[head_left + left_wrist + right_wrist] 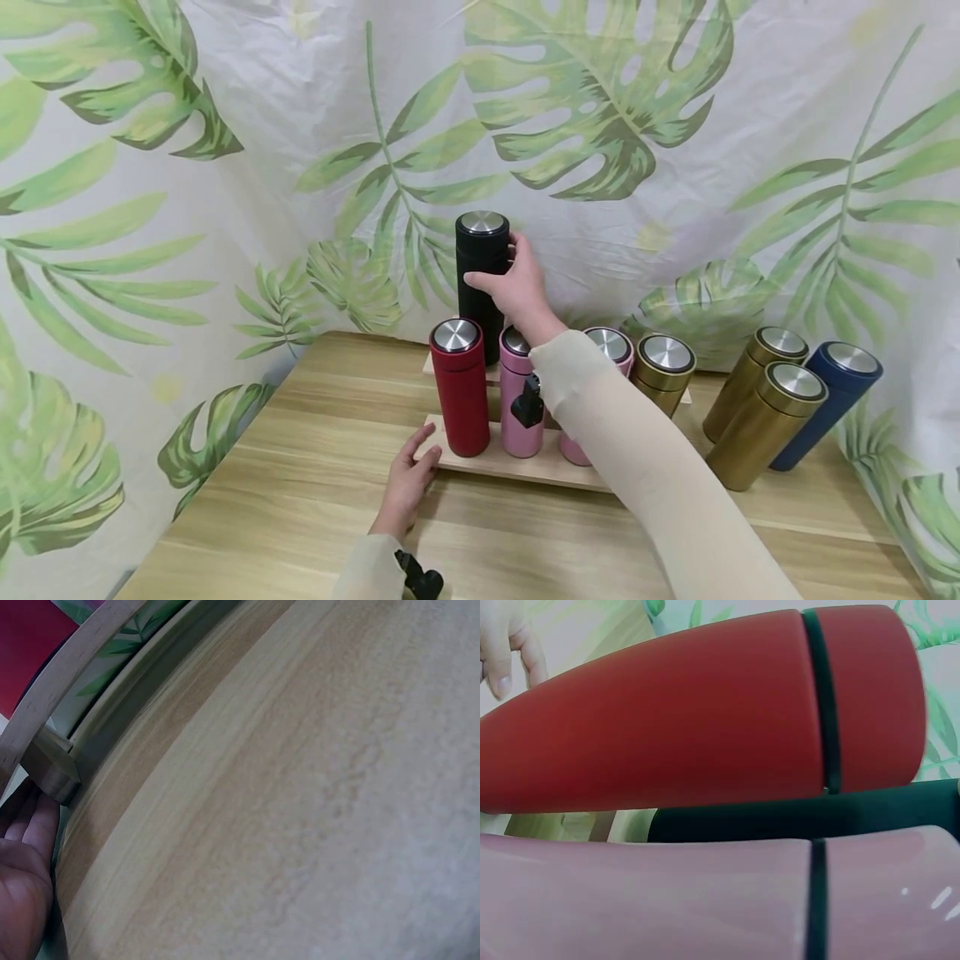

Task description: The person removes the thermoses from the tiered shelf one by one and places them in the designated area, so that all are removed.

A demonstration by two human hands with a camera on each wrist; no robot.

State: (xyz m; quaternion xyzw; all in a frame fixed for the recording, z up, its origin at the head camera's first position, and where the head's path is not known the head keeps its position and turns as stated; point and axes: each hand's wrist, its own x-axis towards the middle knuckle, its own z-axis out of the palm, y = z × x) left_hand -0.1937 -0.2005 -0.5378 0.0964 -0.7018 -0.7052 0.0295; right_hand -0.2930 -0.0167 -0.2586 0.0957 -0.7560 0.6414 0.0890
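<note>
My right hand (517,287) grips a tall black thermos bottle (474,250) around its upper body, thumb in front and fingers at its right side. That bottle is upright at the back row of a wooden rack, its base hidden behind a red thermos bottle (461,400) and a pink thermos bottle (521,417). In the right wrist view, the black bottle (780,817) shows between the red and pink ones. My left hand (407,482) is at the left end of the rack's front board (517,471), its fingers fairly straight beside the end block (56,772).
Another pink bottle (611,342) and a gold bottle (666,354) stand further right on the rack, partly behind my right sleeve. Right of it, on the table (300,483), stand two gold bottles (765,425) and a blue one (832,400). Leaf-printed cloth (300,167) hangs behind.
</note>
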